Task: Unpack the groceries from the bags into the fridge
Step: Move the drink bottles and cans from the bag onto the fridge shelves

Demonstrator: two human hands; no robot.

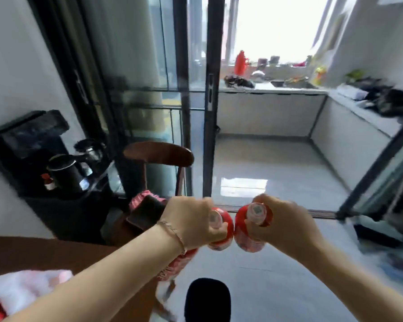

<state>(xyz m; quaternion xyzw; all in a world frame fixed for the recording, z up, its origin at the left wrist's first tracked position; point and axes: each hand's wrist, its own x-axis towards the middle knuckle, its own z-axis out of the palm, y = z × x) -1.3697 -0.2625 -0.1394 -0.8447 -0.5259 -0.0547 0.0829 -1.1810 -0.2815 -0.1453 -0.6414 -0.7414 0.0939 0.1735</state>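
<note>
Ahead and to the left of the left hand [191, 219] stands a brown wooden chair [158, 152], its curved back close beyond the knuckles and a pink checked cloth [142, 196] lying on its seat. Farther left a black drinks machine [30, 147] with a dark kettle [64, 173] sits against the wall. Straight ahead of both hands rises the black frame of a glass sliding door [210, 94]. Its open side lies ahead of the right hand [284, 223], and a second dark frame [379, 166] slants down well to the right of that hand. Between the two frames a glossy tiled floor [272, 168] runs forward to a pale far bench [272, 91] that carries a red flask [240, 62] and blurred clutter. Below the left forearm is the edge of a brown bench [33, 254] with a white bag [21, 284] on it, and a black rounded thing [207, 298] sits low between the arms. Each hand is curled round the neck of a red bottle held over the floor. The left bottle [228, 217] and right bottle [242, 228] touch side by side, each with a pale clear cap and a pinkish label. Under the left wrist hangs something red and printed [177, 263], too blurred to identify.
</note>
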